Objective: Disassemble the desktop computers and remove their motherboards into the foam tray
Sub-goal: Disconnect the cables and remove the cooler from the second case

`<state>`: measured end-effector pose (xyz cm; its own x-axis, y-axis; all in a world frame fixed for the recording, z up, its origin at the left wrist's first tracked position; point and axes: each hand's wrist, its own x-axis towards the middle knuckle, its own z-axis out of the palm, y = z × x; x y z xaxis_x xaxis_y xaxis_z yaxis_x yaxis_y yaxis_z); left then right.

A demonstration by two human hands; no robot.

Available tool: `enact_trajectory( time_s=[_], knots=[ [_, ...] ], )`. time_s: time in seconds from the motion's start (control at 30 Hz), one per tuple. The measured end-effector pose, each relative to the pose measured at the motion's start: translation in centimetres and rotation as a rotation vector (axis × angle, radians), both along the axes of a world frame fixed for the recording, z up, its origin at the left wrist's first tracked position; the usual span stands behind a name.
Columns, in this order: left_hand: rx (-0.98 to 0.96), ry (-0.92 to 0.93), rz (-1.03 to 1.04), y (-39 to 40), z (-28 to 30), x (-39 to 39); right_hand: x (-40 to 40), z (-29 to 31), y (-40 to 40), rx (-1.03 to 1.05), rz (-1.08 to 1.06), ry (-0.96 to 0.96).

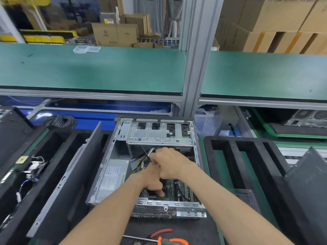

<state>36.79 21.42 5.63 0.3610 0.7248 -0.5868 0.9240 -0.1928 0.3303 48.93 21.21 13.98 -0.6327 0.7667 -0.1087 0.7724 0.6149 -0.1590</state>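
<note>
Head view: both hands reached into open case (155,138). Right hand (169,163) curled, seemingly pinching cables (145,160) at its fingertips; exact grip hidden. Left hand (152,181) just beneath, thumb pressed on motherboard (177,188), fingers tucked under the right hand, grip untold. Power supply (111,179) left of left hand. Foam tray (235,156) right of right forearm. Screwdriver (168,240) below the forearms.

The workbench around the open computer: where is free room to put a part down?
Free: the green upper shelf, bare except a clear box, and slots of the right foam tray. Crowded: inside the computer case, where both hands work, and the left tray with cables.
</note>
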Motion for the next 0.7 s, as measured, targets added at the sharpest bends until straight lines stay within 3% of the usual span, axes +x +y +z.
enact_trajectory(
  time_s=[0.13, 0.4, 0.6, 0.7],
  knots=[
    [0.024, 0.046, -0.075, 0.2, -0.1, -0.1, 0.7, -0.4, 0.8, 0.115, -0.200, -0.027],
    [0.017, -0.031, -0.057, 0.3, -0.4, -0.7, -0.5, 0.1, 0.6, -0.058, -0.018, -0.040],
    [0.015, -0.026, -0.059, 0.5, -0.5, -0.9, -1.5, 0.5, 0.4, 0.092, -0.178, -0.154],
    [0.031, -0.020, -0.121, 0.6, -0.4, -1.1, -1.2, 0.9, 0.5, -0.039, -0.185, -0.162]
  ],
)
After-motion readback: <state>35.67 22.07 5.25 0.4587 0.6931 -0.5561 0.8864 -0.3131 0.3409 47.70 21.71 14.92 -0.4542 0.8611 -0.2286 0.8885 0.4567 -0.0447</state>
